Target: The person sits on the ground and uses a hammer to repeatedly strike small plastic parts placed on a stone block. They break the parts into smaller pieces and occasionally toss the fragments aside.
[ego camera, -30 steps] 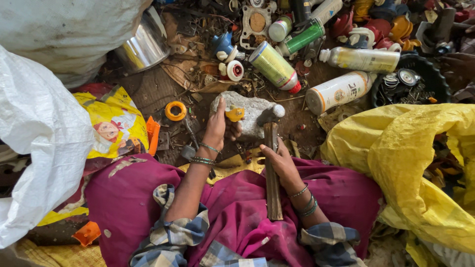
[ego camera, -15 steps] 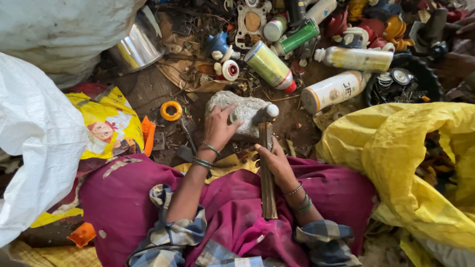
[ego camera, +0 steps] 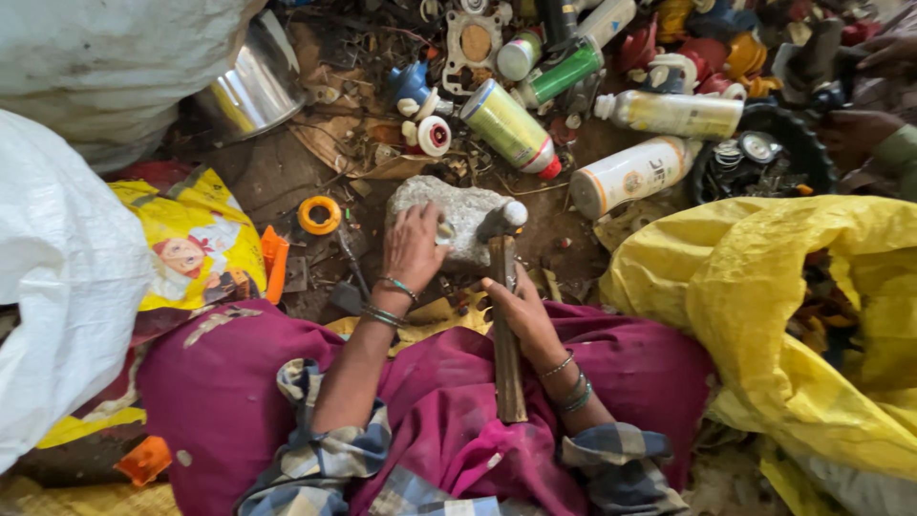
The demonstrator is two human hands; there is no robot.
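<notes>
We steady a small piece on the grey stone (ego camera: 463,215) at frame centre and hold the hammer (ego camera: 503,287) against it

Largest first: the yellow sack (ego camera: 802,315) fills the right of the frame and a white sack (ego camera: 57,277) the left, with spray cans (ego camera: 511,124) and scrap across the top. The stone sits just above our lap, on bare dirt. As we judge it, the work is midway: the small yellowish piece (ego camera: 445,230) lies on the stone unbroken, and the scrap heap above looks unsorted. Our left hand (ego camera: 413,247) reaches up from lower centre, palm down, fingers pinching the piece. Our right hand (ego camera: 521,311) is wrapped closed round the wooden handle, its head resting on the stone's right edge
</notes>
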